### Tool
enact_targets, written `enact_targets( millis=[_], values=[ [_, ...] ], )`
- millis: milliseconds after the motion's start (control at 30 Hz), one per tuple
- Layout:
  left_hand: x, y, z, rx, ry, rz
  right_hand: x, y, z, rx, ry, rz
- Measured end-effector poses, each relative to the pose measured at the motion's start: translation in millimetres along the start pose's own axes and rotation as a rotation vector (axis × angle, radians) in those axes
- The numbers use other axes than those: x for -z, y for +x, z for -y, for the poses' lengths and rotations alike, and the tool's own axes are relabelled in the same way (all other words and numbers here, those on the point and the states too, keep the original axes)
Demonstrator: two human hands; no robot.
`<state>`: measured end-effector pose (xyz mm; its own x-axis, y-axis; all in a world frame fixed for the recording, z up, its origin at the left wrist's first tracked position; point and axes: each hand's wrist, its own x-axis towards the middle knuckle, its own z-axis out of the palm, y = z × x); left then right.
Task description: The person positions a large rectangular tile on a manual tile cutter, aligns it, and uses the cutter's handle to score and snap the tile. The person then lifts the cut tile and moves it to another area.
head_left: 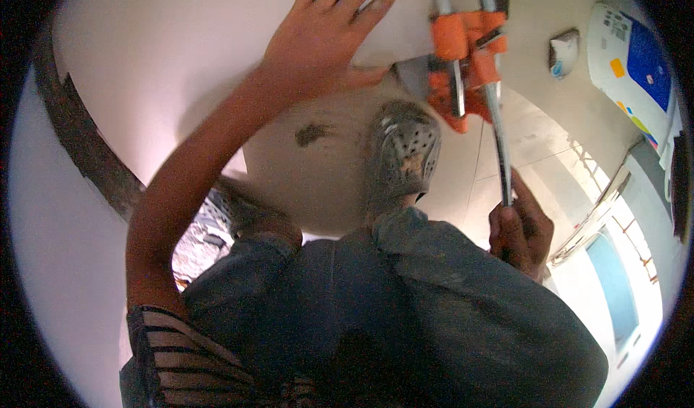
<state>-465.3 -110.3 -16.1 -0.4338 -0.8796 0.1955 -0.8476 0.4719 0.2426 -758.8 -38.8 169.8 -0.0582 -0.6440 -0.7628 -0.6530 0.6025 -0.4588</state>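
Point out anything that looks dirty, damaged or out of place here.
A dark smudge marks the pale surface below the flat left hand. The grey perforated shoe is dusty. The right hand grips a metal rod.

White-and-blue labelled bucket (636, 68), upper right

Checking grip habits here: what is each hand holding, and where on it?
Right hand grips the lower end of a metal bar of the orange tool. Left hand holds nothing; it lies flat on the pale surface.
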Motion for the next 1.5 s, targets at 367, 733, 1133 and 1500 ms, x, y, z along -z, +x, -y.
enact_targets(
  millis=[367,733,1133,1500],
  values=[
    [-46,-31,-29,0.013,-0.368,-0.111,-12,1,1,-0.007,-0.015,-0.083],
    [-39,-17,-68,0.086,-0.457,-0.211,-5,16,-27,0.064,-0.027,0.073],
    [-45,-16,-64,0.080,-0.481,-0.266,-11,14,-6,-0.006,-0.041,-0.021],
    [-51,-18,-67,0.089,-0.506,-0.302,-20,28,-45,0.109,-0.033,-0.051]
  ],
)
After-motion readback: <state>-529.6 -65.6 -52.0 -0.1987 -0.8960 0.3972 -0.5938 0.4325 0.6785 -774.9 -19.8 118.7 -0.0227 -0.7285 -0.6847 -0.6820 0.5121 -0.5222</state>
